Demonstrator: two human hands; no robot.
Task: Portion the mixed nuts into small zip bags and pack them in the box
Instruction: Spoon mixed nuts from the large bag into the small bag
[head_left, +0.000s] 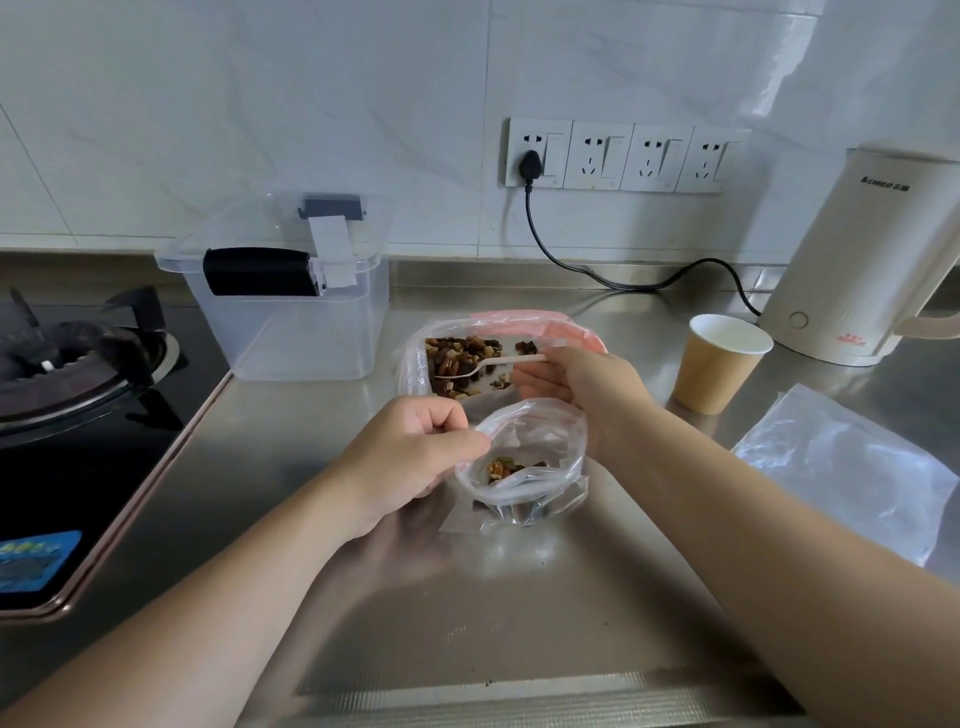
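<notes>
Your left hand (415, 457) pinches the small bag's (524, 462) rim open on the counter (519, 597); your right hand (576, 395) reaches forward, fingers pinching a spoon (488, 366) over the nuts (462, 358).

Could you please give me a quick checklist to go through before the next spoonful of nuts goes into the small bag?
1. Small zip bag mouth held open by left hand: ok.
2. Spoon gripped in right hand: ok.
3. Spoon bowl loaded with nuts: cannot tell.
4. Nuts left in the big bag: ok.
5. Small bag has room: ok, only a few nuts at the bottom.
6. Clear box open for packing: not ok, lid is on.
</notes>
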